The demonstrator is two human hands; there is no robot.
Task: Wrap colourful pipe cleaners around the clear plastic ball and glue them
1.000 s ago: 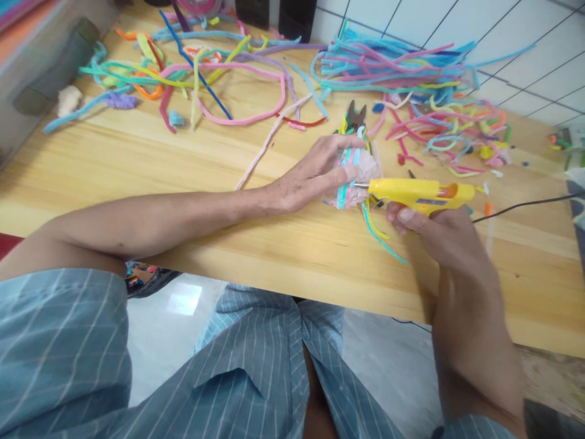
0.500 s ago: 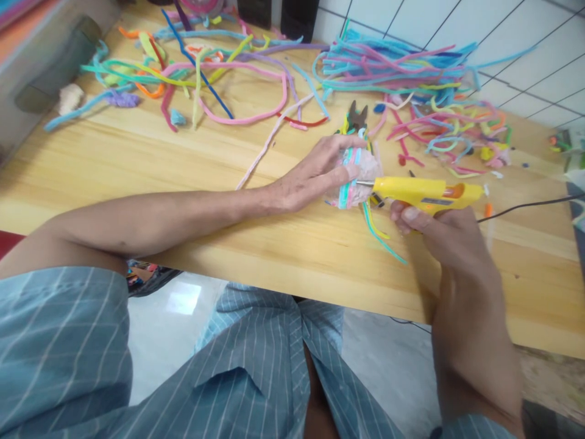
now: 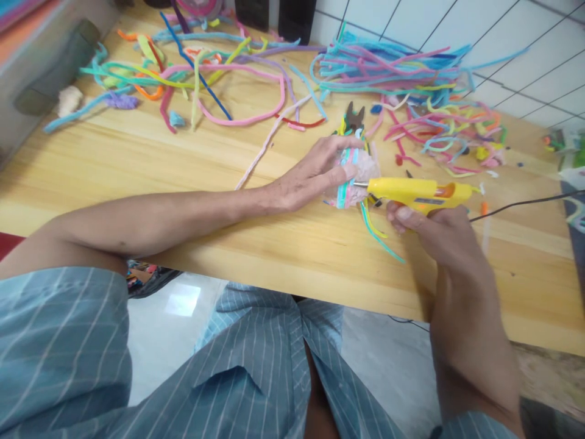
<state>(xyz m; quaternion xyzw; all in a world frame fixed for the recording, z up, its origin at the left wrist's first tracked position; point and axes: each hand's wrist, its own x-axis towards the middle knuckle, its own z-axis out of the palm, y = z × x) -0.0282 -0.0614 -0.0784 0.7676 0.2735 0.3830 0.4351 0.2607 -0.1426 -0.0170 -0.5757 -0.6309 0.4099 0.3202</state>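
Observation:
A yellow hot glue gun (image 3: 406, 190) is gripped in my right hand (image 3: 432, 224), its metal nozzle pointing left. The nozzle tip meets a pale pink, rounded craft piece (image 3: 365, 167) banded with blue, green and pink strips. My left hand (image 3: 320, 167) wraps round the left side of that piece and holds it on the table. Yellow and green pipe cleaners (image 3: 381, 241) trail from under it toward me. Just behind the piece lie pliers (image 3: 354, 117) with dark jaws; their handles are mostly hidden.
A bundle of blue and pink pipe cleaners (image 3: 393, 64) lies along the tiled wall. Cut pieces (image 3: 450, 134) are heaped at the right, and loose coloured ones (image 3: 242, 119) spread at the left. The glue gun's black cord (image 3: 525, 202) runs off right. A grey case (image 3: 50, 67) stands far left.
The glue gun and my right hand have shifted slightly left, bringing the nozzle further across the banded piece. My left hand stays in place.

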